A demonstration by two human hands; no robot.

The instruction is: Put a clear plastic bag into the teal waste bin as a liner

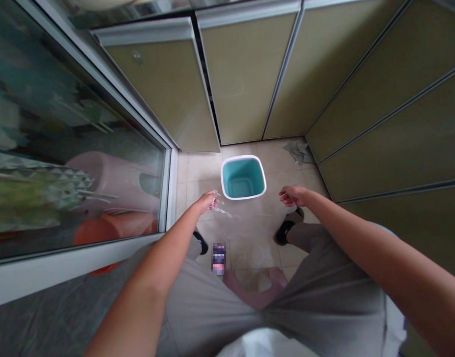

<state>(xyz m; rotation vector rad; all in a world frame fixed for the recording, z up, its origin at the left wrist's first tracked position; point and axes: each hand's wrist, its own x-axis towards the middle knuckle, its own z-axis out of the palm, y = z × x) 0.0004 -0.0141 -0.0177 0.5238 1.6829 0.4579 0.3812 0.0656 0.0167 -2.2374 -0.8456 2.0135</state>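
Note:
A clear, thin plastic bag (pixel 224 213) stretches between my two hands, low over the floor; its outline is hard to make out. My left hand (pixel 208 201) is closed on one side of it, with crumpled film showing at the fingers. My right hand (pixel 293 196) pinches the other side, fingers curled. Just beyond the hands stands a bin (pixel 230 172), teal inside with a white rim. It is upright, and nothing shows inside it. Neither hand touches the bin.
Beige cabinet doors (pixel 245 74) rise behind the bin and along the right. A glass sliding door (pixel 163 188) borders the left. A grey cloth (pixel 299 151) lies in the corner. Between my legs are a pink stool (pixel 255 298) and a blurred-out rectangular item (pixel 219 259).

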